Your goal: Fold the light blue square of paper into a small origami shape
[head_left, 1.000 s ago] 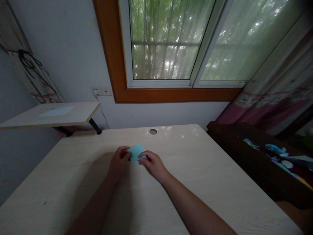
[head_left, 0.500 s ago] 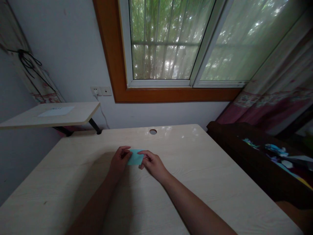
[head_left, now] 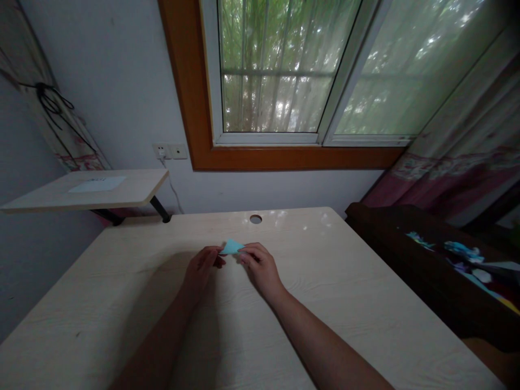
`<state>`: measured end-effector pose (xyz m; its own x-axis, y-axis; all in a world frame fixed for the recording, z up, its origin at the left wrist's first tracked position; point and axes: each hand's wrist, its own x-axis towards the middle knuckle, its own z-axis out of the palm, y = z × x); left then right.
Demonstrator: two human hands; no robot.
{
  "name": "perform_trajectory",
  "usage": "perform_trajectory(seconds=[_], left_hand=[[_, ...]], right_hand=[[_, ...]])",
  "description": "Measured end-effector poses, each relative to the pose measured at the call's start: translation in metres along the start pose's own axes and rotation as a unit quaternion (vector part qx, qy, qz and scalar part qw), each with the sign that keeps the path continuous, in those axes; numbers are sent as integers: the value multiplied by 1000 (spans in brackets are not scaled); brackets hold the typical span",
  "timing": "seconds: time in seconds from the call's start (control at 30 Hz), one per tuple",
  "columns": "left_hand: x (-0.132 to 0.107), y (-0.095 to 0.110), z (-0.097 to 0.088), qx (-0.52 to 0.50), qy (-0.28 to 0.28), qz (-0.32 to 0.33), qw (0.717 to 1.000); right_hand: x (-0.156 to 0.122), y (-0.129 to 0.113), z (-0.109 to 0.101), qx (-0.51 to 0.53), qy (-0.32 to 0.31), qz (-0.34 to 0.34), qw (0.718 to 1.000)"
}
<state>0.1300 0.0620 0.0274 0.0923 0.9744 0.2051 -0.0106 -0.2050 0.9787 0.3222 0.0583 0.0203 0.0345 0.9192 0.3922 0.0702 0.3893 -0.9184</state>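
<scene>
Small teal paper (head_left: 232, 247) at desk (head_left: 325, 281) middle, 6 o'clock of cable hole (head_left: 255, 219). Grip: left hand (head_left: 201, 268) pinches its 9 o'clock corner, right hand (head_left: 262, 265) its 3 o'clock edge. Risk: fingertip-only hold – paper may slip, crease skew – or tear if hands pull apart.

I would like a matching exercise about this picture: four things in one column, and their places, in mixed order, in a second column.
Things
1 blue paper
2 round hole
3 white sheet
4 wall socket

Places
A on the side shelf
B pinched between the left hand and the right hand
C in the desk, near its far edge
D just left of the window frame

Pairs: 1-B; 2-C; 3-A; 4-D
</scene>
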Motion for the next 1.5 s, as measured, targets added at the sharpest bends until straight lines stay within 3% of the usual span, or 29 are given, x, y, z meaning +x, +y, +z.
perform_trajectory(seconds=[0.23,0.43,0.67,0.97,1.27,1.4,1.5], left_hand=[[2,-6,-2,54,2,-23,998],[2,-6,-3,49,-24,-1,998],[1,-7,0,-3,-60,19,998],[1,-9,2,33,-45,22,998],[0,-11,2,44,-69,2,997],[-1,-12,4,28,-59,4,998],[-2,-9,3,62,-84,-6,995]], right_hand=[[0,0,-1,-2,-22,-12,1000],[0,-1,-1,60,-48,35,996],[-3,4,-1,48,-53,47,996],[-3,2,-1,23,-77,24,996],[-6,12,3,53,-54,102,992],[-7,12,3,37,-54,100,993],[-7,10,2,22,-60,86,994]])
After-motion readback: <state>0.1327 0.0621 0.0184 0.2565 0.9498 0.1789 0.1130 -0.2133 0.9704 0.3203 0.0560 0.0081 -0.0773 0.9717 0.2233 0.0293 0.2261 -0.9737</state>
